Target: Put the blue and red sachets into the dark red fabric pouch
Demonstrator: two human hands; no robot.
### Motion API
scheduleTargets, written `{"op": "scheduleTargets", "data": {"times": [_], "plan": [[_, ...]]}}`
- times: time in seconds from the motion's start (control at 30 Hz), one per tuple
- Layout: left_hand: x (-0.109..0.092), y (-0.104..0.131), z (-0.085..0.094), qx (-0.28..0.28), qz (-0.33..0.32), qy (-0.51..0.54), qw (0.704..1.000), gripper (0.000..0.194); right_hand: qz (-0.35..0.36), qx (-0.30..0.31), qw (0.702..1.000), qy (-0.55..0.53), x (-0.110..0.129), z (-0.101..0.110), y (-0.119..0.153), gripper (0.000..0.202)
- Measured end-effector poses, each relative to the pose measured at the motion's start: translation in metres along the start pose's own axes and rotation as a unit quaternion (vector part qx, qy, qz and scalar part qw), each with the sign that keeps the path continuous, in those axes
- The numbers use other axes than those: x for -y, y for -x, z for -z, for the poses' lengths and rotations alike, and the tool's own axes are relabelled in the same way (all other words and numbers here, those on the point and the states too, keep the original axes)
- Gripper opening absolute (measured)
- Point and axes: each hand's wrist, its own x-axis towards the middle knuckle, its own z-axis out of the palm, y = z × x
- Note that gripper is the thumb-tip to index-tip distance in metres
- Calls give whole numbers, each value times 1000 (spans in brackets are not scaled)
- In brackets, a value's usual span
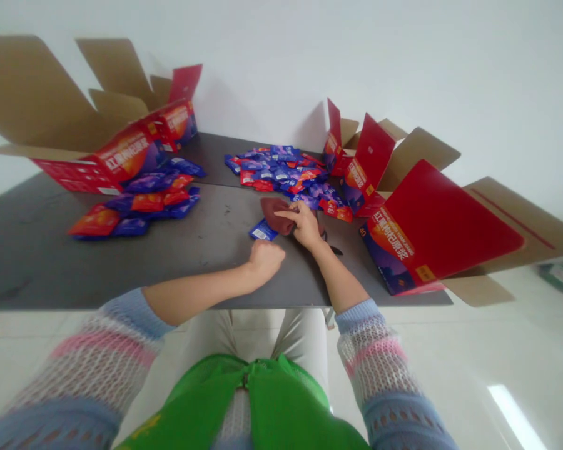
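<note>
My right hand (306, 226) is over a dark reddish-brown cloth (273, 214), its fingers bent onto it and the index finger pointing left across it. My left hand (266, 261) is curled into a fist just in front of the cloth, above the grey table; whatever its fingers may hold is hidden. Between the cloth and my left hand lies a single blue sachet (263, 231) with a white label. Beside my right wrist, a thin black object (335, 250) lies partly hidden; I cannot make out its kind.
A heap of blue and red sachets (281, 169) lies at the table's back. More sachets (138, 203) lie at left before open red cartons (129, 153). Several open red cartons (389, 250) line the right side, flaps spread. The grey table (206, 237) meets a white wall.
</note>
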Motion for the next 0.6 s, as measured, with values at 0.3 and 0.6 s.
{"op": "scheduleTargets", "data": {"times": [0.3, 0.6], "plan": [[1, 0, -4, -21, 1, 13, 1000, 28, -48, 87, 990, 104, 27, -18, -5, 43], [2, 1, 4, 2, 0, 13, 1000, 28, -220, 43, 961, 162, -11, -1, -5, 50]]}}
